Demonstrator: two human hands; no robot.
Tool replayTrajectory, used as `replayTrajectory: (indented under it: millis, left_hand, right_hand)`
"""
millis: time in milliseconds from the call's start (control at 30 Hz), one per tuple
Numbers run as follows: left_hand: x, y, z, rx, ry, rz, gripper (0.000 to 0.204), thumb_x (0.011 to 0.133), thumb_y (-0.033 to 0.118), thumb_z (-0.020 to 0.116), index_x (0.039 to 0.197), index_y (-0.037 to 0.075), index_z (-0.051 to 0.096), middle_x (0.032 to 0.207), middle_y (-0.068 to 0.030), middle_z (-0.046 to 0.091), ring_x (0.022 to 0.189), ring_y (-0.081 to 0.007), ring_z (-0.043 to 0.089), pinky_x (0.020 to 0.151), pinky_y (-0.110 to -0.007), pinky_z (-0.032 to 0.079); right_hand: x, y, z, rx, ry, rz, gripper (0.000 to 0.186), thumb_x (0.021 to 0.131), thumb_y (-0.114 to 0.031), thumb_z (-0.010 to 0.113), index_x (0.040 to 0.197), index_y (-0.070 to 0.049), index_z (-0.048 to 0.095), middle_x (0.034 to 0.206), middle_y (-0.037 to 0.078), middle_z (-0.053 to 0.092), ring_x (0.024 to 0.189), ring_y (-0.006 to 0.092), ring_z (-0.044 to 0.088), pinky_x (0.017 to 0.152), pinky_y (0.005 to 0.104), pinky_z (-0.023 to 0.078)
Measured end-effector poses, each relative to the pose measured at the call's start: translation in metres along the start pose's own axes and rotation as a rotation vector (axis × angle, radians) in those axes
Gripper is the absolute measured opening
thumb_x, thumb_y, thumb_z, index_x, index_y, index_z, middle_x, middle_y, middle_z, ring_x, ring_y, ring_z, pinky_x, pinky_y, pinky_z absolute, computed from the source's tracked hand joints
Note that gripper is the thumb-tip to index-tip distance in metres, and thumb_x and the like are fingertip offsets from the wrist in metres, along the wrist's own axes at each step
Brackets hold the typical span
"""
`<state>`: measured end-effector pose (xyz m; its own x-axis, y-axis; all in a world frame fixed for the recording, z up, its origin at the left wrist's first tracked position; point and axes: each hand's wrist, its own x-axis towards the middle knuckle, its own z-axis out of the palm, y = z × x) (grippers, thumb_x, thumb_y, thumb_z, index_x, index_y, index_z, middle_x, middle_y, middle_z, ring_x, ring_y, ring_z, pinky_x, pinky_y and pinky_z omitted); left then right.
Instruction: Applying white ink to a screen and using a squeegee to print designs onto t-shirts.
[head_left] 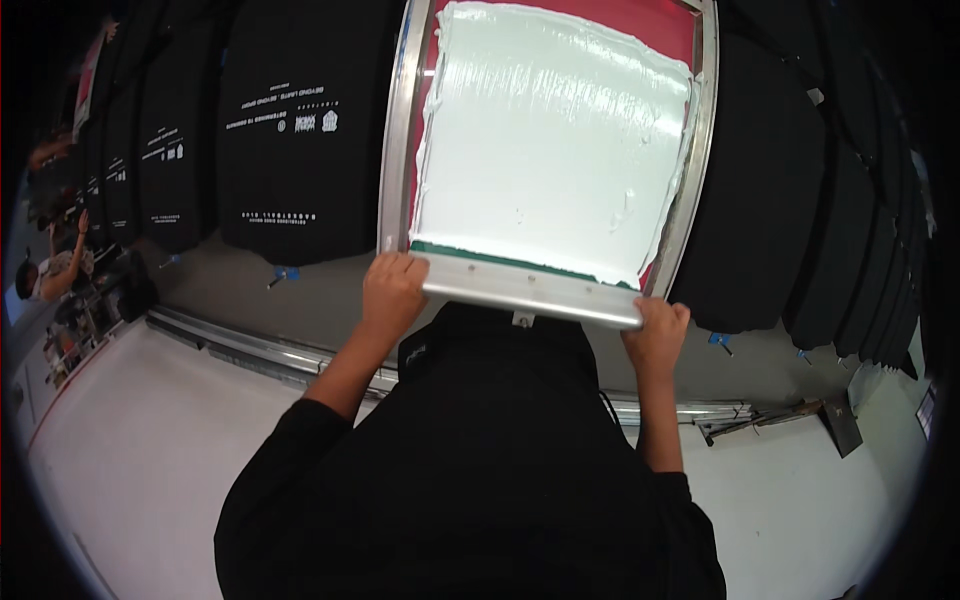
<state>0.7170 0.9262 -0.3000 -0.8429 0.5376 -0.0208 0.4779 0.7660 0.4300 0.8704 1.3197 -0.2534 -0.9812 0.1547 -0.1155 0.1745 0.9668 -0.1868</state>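
While at edge of ink (pixel 545 150), squeegee (pixel 515 290) in hands (pixel 395 288) (pixel 658 330)

An inked screen frame (pixel 397 150) beside printed black garments (pixel 300 175) marks a screen-printing workshop.

the frame (pixel 397 150) is cut off at twelve o'clock, the wearer's top (pixel 520 470) at six. the person (pixel 62 280) at nine o'clock is blurred. the left hand (pixel 396 285) and right hand (pixel 657 330) hide the ends of the squeegee (pixel 530 288).

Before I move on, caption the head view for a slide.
Left hand and right hand grip a metal-handled squeegee at the near edge of white paste on a framed screen.
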Motion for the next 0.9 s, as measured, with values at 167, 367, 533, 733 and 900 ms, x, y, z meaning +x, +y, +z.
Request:
replayTrajectory:
  millis: [167, 367, 533, 733, 900]
  left_hand:
    - [0.012, 0.006, -0.002, 0.002, 0.142, 0.123, 0.017, 0.076, 0.003, 0.062, 0.091, 0.002, 0.069, 0.092, -0.0139, 0.069, 0.091, -0.0314, 0.068, 0.089, -0.045, 0.055]
    - [0.194, -0.041, 0.017, 0.107, 0.278, 0.180, 0.014, 0.071, 0.001, 0.064, 0.083, 0.009, 0.064, 0.078, -0.0102, 0.060, 0.080, -0.0301, 0.061, 0.076, -0.044, 0.051]
    - [0.367, -0.050, -0.019, 0.175, 0.086, 0.096, 0.025, 0.074, 0.029, 0.081, 0.091, 0.011, 0.076, 0.084, -0.0144, 0.073, 0.083, -0.0349, 0.072, 0.075, -0.047, 0.058]
    - [0.326, -0.057, -0.035, 0.267, -0.030, 0.127, 0.027, 0.078, 0.035, 0.078, 0.091, 0.011, 0.076, 0.085, -0.0141, 0.074, 0.082, -0.0345, 0.073, 0.075, -0.048, 0.058]
    - [0.079, -0.017, -0.013, 0.075, 0.190, 0.248, 0.013, 0.075, 0.007, 0.066, 0.087, 0.007, 0.068, 0.079, -0.0110, 0.064, 0.074, -0.0301, 0.062, 0.074, -0.044, 0.048]
  right_hand:
    - [0.005, -0.010, 0.004, 0.017, 0.153, 0.010, 0.019, 0.075, -0.009, 0.072, 0.093, -0.009, 0.066, 0.096, 0.007, 0.071, 0.094, 0.0257, 0.066, 0.095, 0.0461, 0.040]
    - [0.173, 0.059, 0.007, -0.111, 0.281, -0.078, 0.022, 0.073, -0.005, 0.073, 0.095, -0.007, 0.068, 0.092, 0.010, 0.070, 0.086, 0.0288, 0.066, 0.088, 0.0468, 0.044]
    - [0.340, 0.076, -0.052, -0.204, 0.072, 0.038, 0.022, 0.070, -0.022, 0.077, 0.086, -0.007, 0.074, 0.085, 0.017, 0.073, 0.083, 0.0359, 0.070, 0.080, 0.0431, 0.048]
    - [0.291, 0.055, -0.074, -0.280, 0.072, -0.033, 0.024, 0.075, -0.028, 0.078, 0.086, -0.006, 0.074, 0.084, 0.015, 0.073, 0.078, 0.0352, 0.068, 0.082, 0.0449, 0.046]
    - [0.078, 0.016, -0.036, -0.125, 0.095, -0.075, 0.024, 0.070, -0.011, 0.077, 0.092, -0.009, 0.069, 0.094, 0.007, 0.069, 0.088, 0.0262, 0.063, 0.092, 0.0456, 0.039]
